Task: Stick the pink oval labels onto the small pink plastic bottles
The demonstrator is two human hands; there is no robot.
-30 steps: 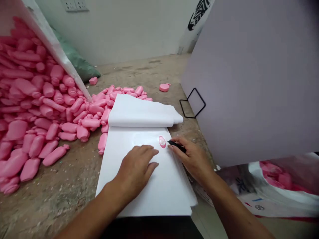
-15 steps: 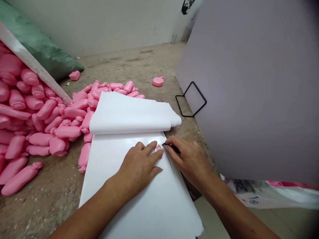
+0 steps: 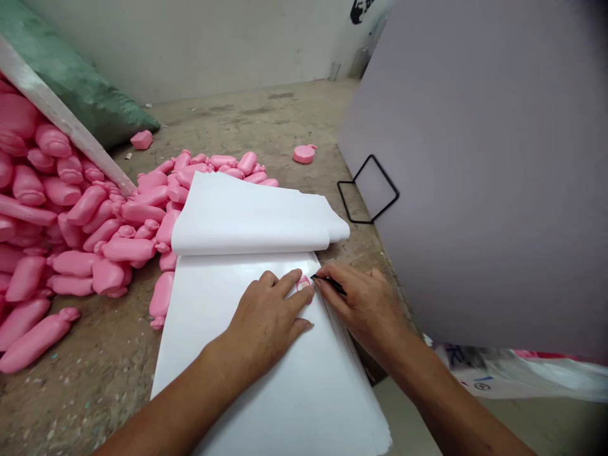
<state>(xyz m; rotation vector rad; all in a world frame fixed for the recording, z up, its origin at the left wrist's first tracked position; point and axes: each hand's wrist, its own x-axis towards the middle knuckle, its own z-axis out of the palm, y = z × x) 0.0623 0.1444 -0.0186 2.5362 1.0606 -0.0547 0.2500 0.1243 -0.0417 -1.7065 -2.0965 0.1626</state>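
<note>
Head camera view: our two bare hands are over a white sheet stack [image 3: 285, 399]. On the right part of its flat area is a pink-rimmed oval [image 3: 303, 282], partly hidden by fingers. Our left hand [image 3: 263, 313] lies over the stack, fingers spread and gripping nothing, two fingertips at the oval. Our right hand [image 3: 368, 304], at the stack's right edge, pinches a slim black pen-like tool [image 3: 335, 285], its tip just beside the oval; we cannot tell whether it touches.

We judge the step in hand to be fine tool work at the oval's rim. The next move calls for a steady left hand and a small, controlled stroke that avoids those fingertips.

Left of the stack, pink bottle-shaped pieces [image 3: 128, 249] crowd close to its edge. At its far end, curled-over sheets [image 3: 251, 218] limit reach; beyond them, one round pink piece [image 3: 304, 154] lies on the worktop [image 3: 247, 123]. Right of the stack, a black wire bracket [image 3: 395, 196] and large grey panel [image 3: 475, 158] leave only a narrow strip. The stack's near right corner appears to overhang the floor, giving our right forearm more room.
</note>
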